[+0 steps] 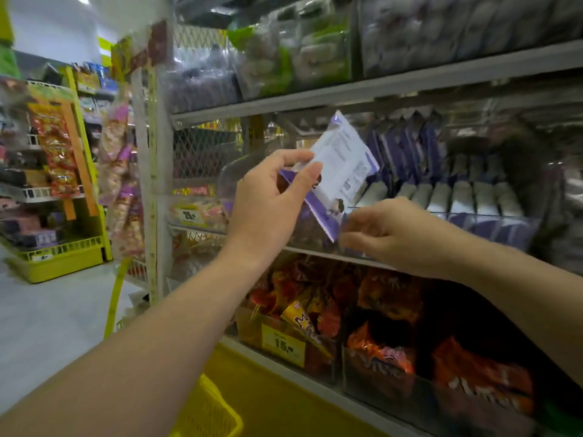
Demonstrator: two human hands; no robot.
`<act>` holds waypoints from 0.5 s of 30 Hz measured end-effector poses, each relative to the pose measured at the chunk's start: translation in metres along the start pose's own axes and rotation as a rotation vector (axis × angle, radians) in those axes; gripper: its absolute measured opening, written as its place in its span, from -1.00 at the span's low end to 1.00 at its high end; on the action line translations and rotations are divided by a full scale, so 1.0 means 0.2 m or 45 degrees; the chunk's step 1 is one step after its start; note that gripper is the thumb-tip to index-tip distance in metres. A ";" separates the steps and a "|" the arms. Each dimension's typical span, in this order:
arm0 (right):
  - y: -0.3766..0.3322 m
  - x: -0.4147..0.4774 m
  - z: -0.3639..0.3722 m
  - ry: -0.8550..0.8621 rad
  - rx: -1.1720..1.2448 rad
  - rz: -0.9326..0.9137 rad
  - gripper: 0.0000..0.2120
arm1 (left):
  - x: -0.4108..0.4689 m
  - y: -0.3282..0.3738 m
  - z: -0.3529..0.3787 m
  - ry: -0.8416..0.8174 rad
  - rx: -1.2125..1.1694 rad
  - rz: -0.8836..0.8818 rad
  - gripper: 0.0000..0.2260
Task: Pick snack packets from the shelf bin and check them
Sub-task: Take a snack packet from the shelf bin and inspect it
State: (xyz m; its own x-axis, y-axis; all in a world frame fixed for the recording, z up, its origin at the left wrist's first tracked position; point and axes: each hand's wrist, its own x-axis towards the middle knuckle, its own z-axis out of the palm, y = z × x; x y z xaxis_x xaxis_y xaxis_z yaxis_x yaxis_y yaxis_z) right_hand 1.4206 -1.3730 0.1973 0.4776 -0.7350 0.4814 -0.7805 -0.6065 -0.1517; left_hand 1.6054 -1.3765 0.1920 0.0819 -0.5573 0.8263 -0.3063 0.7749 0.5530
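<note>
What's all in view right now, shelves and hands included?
held packet: one, purple and white, before the middle shelf
purple packets: many, purple, upright in middle-shelf bin
orange bags: many, orange-red, lower-shelf bins
price tag: one, yellow, lower bin front
green-white bags: several, green and white, top shelf
basket: one, yellow, below left arm
left hand: one, fingers pinch held packet
right hand: one, fingers at packet's lower corner, contact unclear

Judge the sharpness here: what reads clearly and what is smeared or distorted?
Head view: the purple-and-white packet and the left hand pinching it are fairly sharp, its print unreadable; head view: upper-shelf bags are motion-smeared; head view: the shelf rail bows from the wide lens.
</note>
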 end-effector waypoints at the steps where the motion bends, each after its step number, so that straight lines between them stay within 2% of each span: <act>1: 0.03 0.01 -0.05 0.001 -0.099 0.006 -0.80 | 0.04 0.01 0.03 -0.051 0.056 0.014 -0.96; 4: 0.13 0.05 -0.18 0.009 -0.302 0.076 -0.84 | 0.16 0.03 0.12 -0.155 0.224 0.028 -0.95; 8: 0.22 0.10 -0.27 -0.044 -0.296 0.071 -0.88 | 0.31 0.04 0.23 -0.241 0.506 0.064 -0.84; 12: 0.27 0.15 -0.30 -0.070 -0.385 0.083 -0.85 | 0.44 0.05 0.32 -0.485 0.690 -0.013 -0.81; 15: 0.29 0.16 -0.29 -0.240 -0.465 0.108 -0.82 | 0.49 0.04 0.38 -0.596 0.739 -0.019 -0.79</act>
State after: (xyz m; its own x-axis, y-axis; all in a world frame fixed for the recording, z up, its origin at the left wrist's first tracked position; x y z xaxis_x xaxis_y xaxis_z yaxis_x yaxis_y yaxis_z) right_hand 1.3676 -1.4144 0.2550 0.4442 -0.8411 0.3086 -0.8959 -0.4187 0.1483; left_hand 1.5385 -1.4480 0.2693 -0.2829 -0.7359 0.6151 -0.7707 0.5562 0.3110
